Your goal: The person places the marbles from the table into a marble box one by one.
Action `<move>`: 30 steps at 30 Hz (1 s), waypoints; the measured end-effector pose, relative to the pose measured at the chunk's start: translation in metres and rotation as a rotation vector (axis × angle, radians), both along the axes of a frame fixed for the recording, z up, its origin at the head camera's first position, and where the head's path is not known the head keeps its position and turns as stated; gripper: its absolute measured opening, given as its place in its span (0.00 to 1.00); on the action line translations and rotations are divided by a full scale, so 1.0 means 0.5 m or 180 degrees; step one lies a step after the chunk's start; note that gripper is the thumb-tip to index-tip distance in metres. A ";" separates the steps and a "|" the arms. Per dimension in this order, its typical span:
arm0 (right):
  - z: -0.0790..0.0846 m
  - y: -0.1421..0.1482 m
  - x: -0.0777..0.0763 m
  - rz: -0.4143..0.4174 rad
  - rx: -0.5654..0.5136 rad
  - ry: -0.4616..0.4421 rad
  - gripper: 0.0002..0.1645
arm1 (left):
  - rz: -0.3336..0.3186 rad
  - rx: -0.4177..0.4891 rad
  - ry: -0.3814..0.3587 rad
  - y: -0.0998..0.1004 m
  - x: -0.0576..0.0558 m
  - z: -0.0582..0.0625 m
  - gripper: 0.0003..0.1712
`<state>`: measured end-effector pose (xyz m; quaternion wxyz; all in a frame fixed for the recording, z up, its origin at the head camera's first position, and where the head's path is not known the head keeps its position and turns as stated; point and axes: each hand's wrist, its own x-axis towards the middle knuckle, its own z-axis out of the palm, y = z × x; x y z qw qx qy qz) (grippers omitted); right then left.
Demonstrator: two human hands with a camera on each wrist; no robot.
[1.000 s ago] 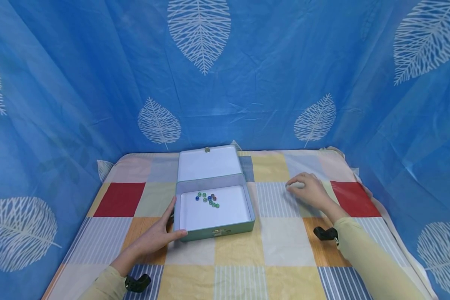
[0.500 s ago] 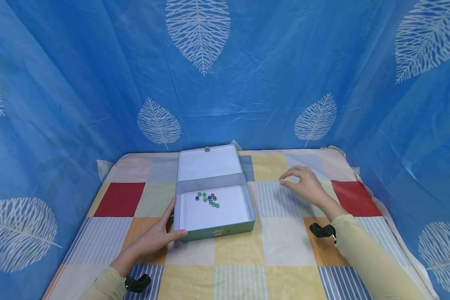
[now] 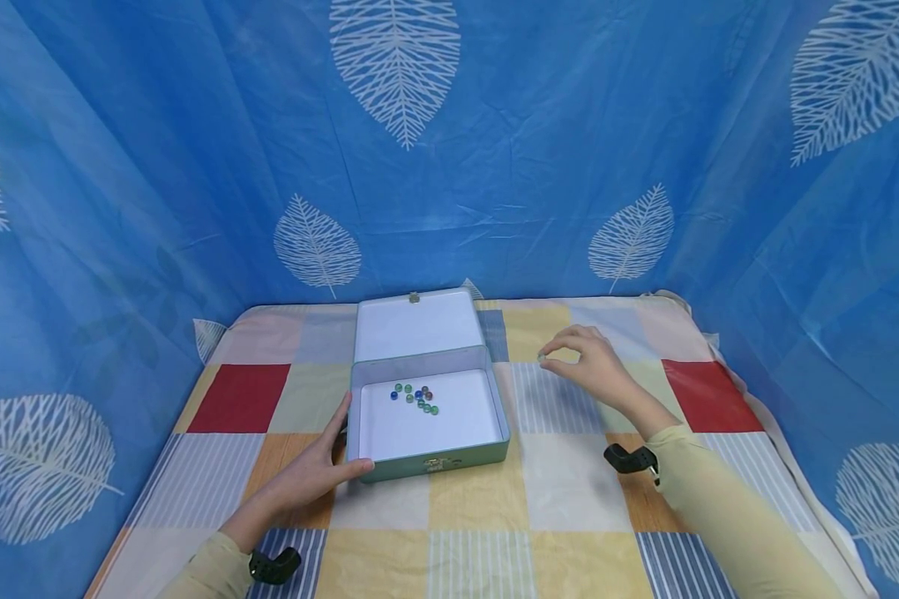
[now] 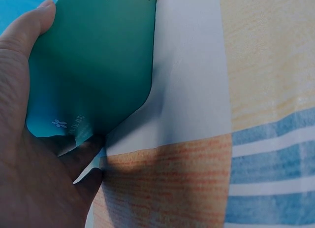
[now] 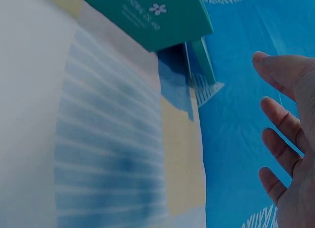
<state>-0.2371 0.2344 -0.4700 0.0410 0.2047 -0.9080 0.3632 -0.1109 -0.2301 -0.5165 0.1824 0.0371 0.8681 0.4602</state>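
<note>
A green hinged tin box (image 3: 483, 453) with a white inside stands on the table, lid (image 3: 419, 326) thrown back. Several glass marbles (image 3: 434, 410), green, blue and brownish, lie together on its floor. My left hand (image 3: 307, 478) holds the box's near left corner, thumb on the front edge and fingers against the left side. The left wrist view shows that hand (image 4: 44, 174) against the green wall. To the right of the box, my right hand (image 3: 592, 370) pinches a small pale green marble (image 3: 542, 358) above the cloth. In the right wrist view no marble shows by the fingers (image 5: 280, 119).
A patchwork-checked cloth (image 3: 479, 561) covers the table. Blue curtains (image 3: 509, 208) with white leaf prints close off the back and both sides. Each wrist carries a black band device, one on the left (image 3: 275, 566) and one on the right (image 3: 629, 459).
My right hand has lifted slightly and moved left toward the box, carrying the pinched marble. The left hand, the box and the marbles inside have stayed put.
</note>
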 end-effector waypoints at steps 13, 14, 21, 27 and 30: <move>0.007 -0.061 -0.002 0.0240 -0.0098 0.0004 0.09 | 0.0006 -0.0035 0.0013 0.001 0.000 -0.001 0.64; 0.009 -0.066 -0.001 0.0254 -0.0111 -0.0001 0.09 | 0.0007 -0.0034 0.0015 0.001 0.000 0.000 0.64; 0.015 -0.098 -0.002 0.0345 -0.0083 0.0037 0.10 | 0.0022 -0.0066 -0.0001 0.003 0.000 0.001 0.64; 0.015 -0.123 -0.006 0.0408 -0.0036 0.0079 0.08 | 0.0037 -0.0075 0.0001 0.003 -0.001 0.001 0.64; 0.015 -0.134 -0.006 0.0451 -0.0040 0.0050 0.09 | 0.0035 -0.0063 0.0003 0.003 -0.001 0.001 0.64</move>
